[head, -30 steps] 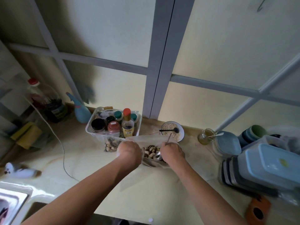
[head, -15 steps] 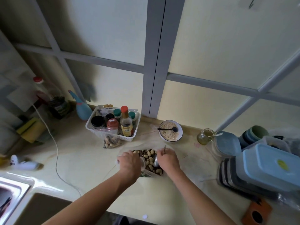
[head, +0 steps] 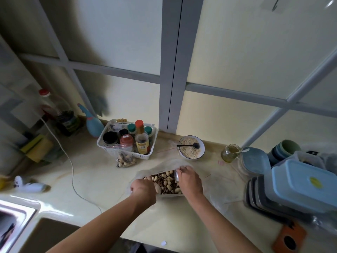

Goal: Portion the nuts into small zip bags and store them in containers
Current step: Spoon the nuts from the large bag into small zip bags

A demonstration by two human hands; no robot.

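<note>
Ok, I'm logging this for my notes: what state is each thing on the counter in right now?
Big nut bag: open, lying on the counter, both hands at it.
Left hand: grip on the bag's near edge.
Right hand: holding a spoon in the nuts.
Small zip bag: filled, leaning on the basket.
Bowl: oats inside, black spoon in it.
Jar: lidless.
Blue box: lidded.

Pale-blue lids (head: pixel 301 181), white basket (head: pixel 127 154), red-capped bottle (head: pixel 141 141)
</note>
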